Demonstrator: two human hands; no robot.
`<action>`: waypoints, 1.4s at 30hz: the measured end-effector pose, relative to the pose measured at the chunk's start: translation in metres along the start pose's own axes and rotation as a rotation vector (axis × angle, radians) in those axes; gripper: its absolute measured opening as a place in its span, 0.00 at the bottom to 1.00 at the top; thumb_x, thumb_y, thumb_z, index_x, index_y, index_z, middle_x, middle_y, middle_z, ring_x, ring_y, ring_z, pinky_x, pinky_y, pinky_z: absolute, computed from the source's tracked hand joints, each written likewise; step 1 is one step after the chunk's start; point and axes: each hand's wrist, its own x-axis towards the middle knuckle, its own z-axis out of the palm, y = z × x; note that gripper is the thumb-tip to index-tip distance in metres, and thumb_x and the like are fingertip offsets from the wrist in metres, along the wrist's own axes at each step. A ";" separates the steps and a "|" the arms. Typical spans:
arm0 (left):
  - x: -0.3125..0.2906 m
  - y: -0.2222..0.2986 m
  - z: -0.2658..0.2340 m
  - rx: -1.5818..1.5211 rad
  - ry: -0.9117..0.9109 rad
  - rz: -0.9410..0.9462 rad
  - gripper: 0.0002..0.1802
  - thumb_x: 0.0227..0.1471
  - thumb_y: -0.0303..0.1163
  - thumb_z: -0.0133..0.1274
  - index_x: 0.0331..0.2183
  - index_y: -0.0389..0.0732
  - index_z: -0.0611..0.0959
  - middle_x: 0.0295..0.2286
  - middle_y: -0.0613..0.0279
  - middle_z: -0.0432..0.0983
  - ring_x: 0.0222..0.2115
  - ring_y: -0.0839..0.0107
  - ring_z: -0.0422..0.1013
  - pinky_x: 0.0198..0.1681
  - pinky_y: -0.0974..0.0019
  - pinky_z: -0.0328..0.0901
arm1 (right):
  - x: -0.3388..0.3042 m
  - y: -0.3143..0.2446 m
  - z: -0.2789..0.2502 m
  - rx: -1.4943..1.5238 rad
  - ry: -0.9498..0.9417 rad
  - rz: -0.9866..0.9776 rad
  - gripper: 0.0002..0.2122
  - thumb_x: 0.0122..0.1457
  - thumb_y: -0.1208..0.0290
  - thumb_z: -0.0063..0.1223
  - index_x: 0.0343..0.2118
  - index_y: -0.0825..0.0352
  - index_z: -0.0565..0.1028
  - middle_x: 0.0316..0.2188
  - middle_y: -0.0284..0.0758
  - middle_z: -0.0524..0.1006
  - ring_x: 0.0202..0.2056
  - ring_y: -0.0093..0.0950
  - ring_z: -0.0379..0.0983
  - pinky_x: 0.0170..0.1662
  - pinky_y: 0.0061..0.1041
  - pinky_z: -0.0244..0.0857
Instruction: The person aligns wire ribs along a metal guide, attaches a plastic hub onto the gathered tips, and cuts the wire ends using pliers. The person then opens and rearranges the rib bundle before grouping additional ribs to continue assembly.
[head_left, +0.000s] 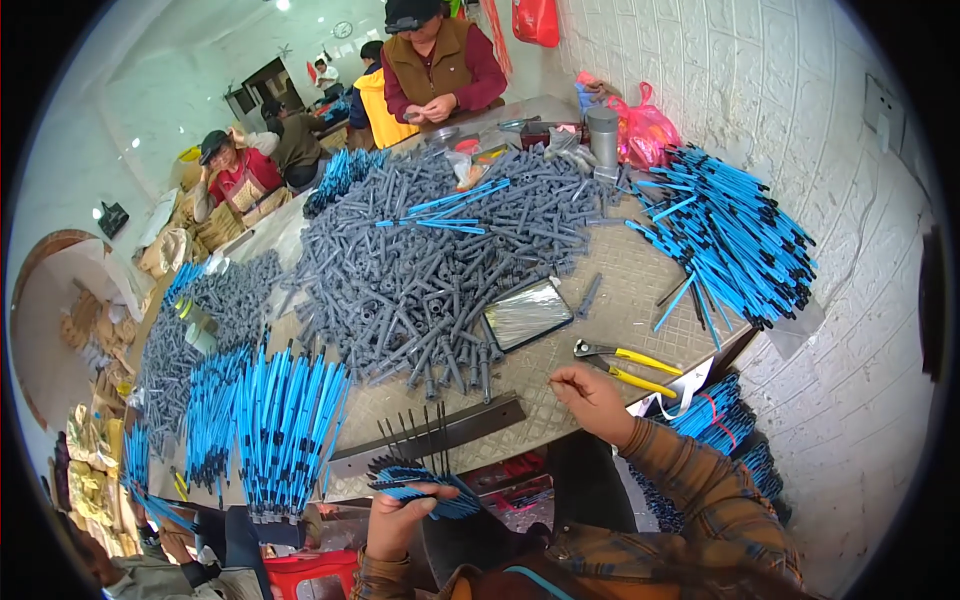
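My left hand grips a fanned bundle of blue rods with thin black tips, held just off the table's near edge. My right hand rests on the table with fingers pinched together; whether something thin sits between them is unclear. It lies just left of yellow-handled pliers. A large heap of grey plastic tubes fills the middle of the table, with several blue rods lying across its top.
A pile of blue rods lies at the right, more blue rods at the left. A shiny rectangular tray and a metal bar lie near me. Other people sit at the far end. White wall on the right.
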 end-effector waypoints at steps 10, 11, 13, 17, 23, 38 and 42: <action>-0.001 0.002 -0.010 -0.009 -0.015 -0.015 0.11 0.42 0.19 0.51 0.34 0.35 0.79 0.32 0.48 0.77 0.37 0.58 0.73 0.43 0.59 0.65 | -0.003 0.002 0.000 0.149 0.050 0.123 0.06 0.59 0.73 0.43 0.37 0.68 0.69 0.24 0.26 0.67 0.25 0.13 0.62 0.30 0.14 0.59; 0.000 0.001 -0.011 -0.013 -0.030 -0.034 0.11 0.43 0.19 0.51 0.34 0.34 0.78 0.32 0.49 0.76 0.37 0.59 0.73 0.43 0.61 0.65 | -0.004 0.001 0.001 0.136 0.042 0.124 0.06 0.59 0.73 0.43 0.37 0.68 0.69 0.24 0.26 0.67 0.25 0.13 0.62 0.30 0.14 0.59; 0.002 0.000 -0.011 -0.023 -0.056 -0.065 0.11 0.45 0.19 0.50 0.35 0.34 0.78 0.33 0.50 0.76 0.37 0.62 0.73 0.43 0.64 0.65 | -0.004 0.001 0.000 0.138 0.121 0.149 0.05 0.59 0.73 0.43 0.36 0.67 0.68 0.22 0.25 0.66 0.23 0.14 0.61 0.28 0.14 0.59; 0.002 0.001 -0.012 -0.069 -0.127 -0.101 0.10 0.48 0.20 0.49 0.36 0.32 0.77 0.35 0.52 0.76 0.38 0.66 0.72 0.44 0.67 0.64 | -0.005 0.003 0.001 0.130 0.183 0.171 0.05 0.59 0.73 0.43 0.37 0.65 0.69 0.20 0.23 0.65 0.21 0.12 0.59 0.25 0.13 0.56; -0.002 -0.006 -0.020 -0.154 -0.207 -0.085 0.11 0.51 0.22 0.47 0.38 0.33 0.77 0.37 0.58 0.75 0.40 0.71 0.70 0.44 0.69 0.64 | -0.004 0.003 0.005 0.061 0.210 0.178 0.06 0.59 0.72 0.43 0.37 0.65 0.69 0.19 0.22 0.64 0.19 0.12 0.58 0.22 0.12 0.54; 0.011 -0.011 -0.012 -0.042 -0.073 0.060 0.10 0.49 0.23 0.49 0.36 0.34 0.77 0.32 0.53 0.76 0.35 0.66 0.73 0.41 0.64 0.67 | 0.011 0.011 0.006 0.031 0.122 0.053 0.06 0.59 0.72 0.45 0.37 0.66 0.70 0.19 0.22 0.64 0.19 0.12 0.56 0.21 0.12 0.52; 0.008 -0.018 -0.010 -0.055 -0.092 0.089 0.10 0.49 0.22 0.49 0.36 0.34 0.77 0.32 0.53 0.76 0.35 0.65 0.73 0.40 0.63 0.68 | 0.013 0.018 0.005 -0.074 0.143 -0.042 0.06 0.58 0.72 0.46 0.37 0.66 0.70 0.21 0.22 0.66 0.21 0.12 0.59 0.24 0.13 0.56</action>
